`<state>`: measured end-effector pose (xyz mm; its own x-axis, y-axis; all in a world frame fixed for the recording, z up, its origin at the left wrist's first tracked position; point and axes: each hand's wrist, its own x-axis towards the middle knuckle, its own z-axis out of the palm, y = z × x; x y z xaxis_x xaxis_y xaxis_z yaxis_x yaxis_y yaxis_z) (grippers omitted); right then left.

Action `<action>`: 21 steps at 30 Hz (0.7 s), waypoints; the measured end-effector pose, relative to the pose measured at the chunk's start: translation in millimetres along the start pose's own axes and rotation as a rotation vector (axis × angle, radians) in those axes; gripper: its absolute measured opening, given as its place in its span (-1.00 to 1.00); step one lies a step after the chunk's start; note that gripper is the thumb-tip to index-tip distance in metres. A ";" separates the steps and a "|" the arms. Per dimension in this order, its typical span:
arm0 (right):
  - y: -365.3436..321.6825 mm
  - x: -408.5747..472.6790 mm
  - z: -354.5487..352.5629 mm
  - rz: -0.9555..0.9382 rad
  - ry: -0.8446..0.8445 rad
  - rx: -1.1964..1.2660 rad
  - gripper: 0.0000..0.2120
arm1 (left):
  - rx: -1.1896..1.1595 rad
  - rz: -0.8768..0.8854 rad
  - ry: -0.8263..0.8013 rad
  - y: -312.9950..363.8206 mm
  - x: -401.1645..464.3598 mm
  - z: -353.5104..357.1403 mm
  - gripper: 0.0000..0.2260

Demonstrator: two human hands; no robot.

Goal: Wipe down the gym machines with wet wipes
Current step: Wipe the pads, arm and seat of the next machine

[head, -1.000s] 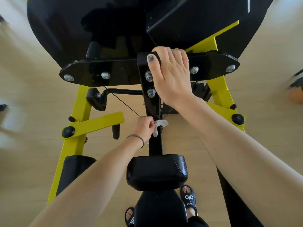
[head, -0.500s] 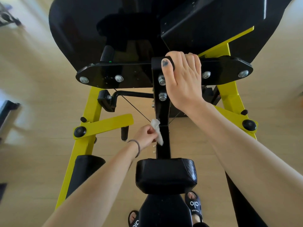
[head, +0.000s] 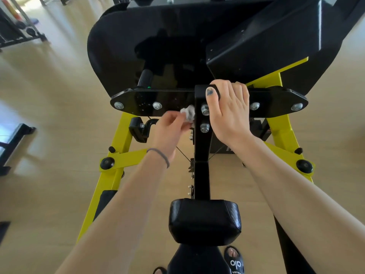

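Observation:
A black and yellow gym machine fills the view, with a black upright post in the middle and a black cross plate bolted across it. My left hand pinches a crumpled white wet wipe against the left side of the post, just below the cross plate. My right hand grips the top of the post, thumb over its end cap. A black padded seat sits below, near me.
Yellow frame legs splay out left and right. A large black shroud covers the machine's far part. My sandalled feet show under the seat. Other dark equipment stands on the light wooden floor at the left.
My left hand has slid the wipe up the post, from just above the seat to the cross plate. The right hand keeps its grip on the post top. The camera view has tilted upward.

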<state>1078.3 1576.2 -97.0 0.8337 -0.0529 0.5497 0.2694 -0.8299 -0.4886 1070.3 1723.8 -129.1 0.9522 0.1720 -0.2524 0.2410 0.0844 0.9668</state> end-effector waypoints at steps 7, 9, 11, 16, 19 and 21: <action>0.2 0.5 -2.2 -0.010 -0.005 0.009 -0.58 | 0.141 0.292 0.081 31.3 -15.1 18.9 -0.89; 0.1 0.9 -2.6 -0.014 -0.003 0.009 -0.58 | 0.169 0.361 0.100 40.8 -11.8 18.8 -0.89; -0.7 0.9 -3.3 -0.011 -0.012 0.014 -0.59 | 0.253 0.318 0.115 34.9 -11.1 18.8 -0.88; -6.1 4.5 -6.4 0.041 -0.033 0.030 -0.59 | 0.308 -0.014 0.095 15.2 -19.3 19.0 -0.85; -19.3 16.9 -11.6 0.020 -0.008 0.078 -0.64 | 0.225 0.235 0.113 37.6 -17.6 20.2 -0.87; -32.7 26.4 -8.8 -0.077 0.004 0.045 -0.60 | 0.185 0.335 0.127 49.4 -16.4 21.8 -0.87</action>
<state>1087.2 1597.1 -60.5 0.8075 0.0081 0.5898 0.3545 -0.8058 -0.4744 1070.7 1703.8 -76.4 0.9560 0.2805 0.0862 -0.0379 -0.1730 0.9842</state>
